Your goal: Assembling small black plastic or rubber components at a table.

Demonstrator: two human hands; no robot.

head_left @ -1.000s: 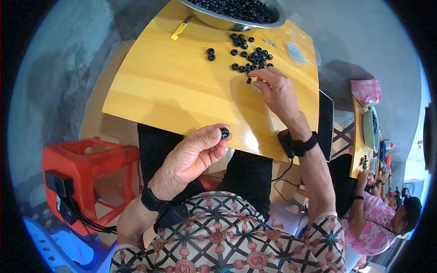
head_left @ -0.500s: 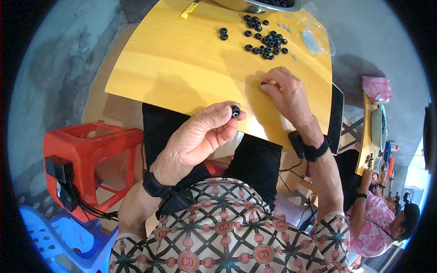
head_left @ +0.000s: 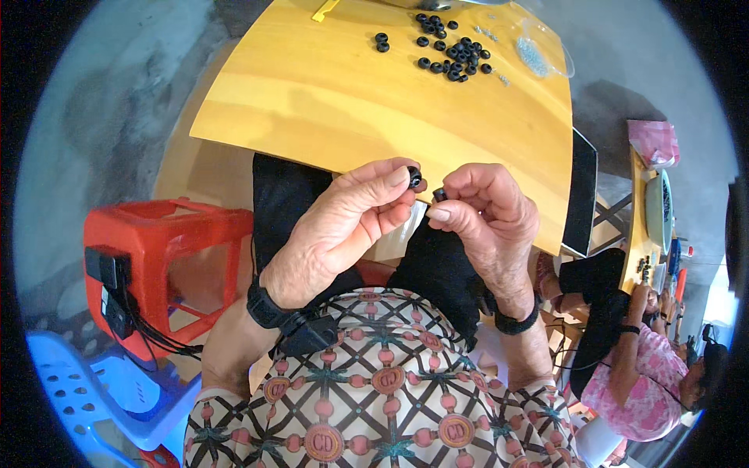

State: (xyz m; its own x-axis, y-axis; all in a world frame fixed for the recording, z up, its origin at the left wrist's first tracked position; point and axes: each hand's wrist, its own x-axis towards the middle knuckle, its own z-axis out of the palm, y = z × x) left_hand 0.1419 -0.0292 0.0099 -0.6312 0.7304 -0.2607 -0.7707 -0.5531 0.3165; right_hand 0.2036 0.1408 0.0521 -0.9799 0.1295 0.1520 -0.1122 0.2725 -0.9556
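— What is your left hand [head_left: 343, 222] holding?
— I am pinching a glossy, rounded black piece [head_left: 414, 178] in it. My thumb is pressing from the near left, my fingertips are backing the other side, and the piece is showing just beyond the thumb's tip.
— And your right hand [head_left: 491, 222]?
— I am keeping those fingers narrow around a small, dark, cylinder-like piece [head_left: 439, 194]. The thumb is sitting below, the forefinger above, and one end is poking out toward the left hand. Its finer shape is too small to tell.
— How are the two pieces standing?
— They are facing each other just apart, side by side near the front edge of a yellow wooden table [head_left: 312, 132].
— What is lying farther back?
— A loose cluster of round black pieces [head_left: 462, 53] is spreading across the far side, and a matching black pair [head_left: 381, 38] is resting to its left. A clear plastic container [head_left: 558, 54] of pale bluish bits is sitting at the right.
— Beside you?
— A red plastic stool [head_left: 148, 238] is standing to my left.
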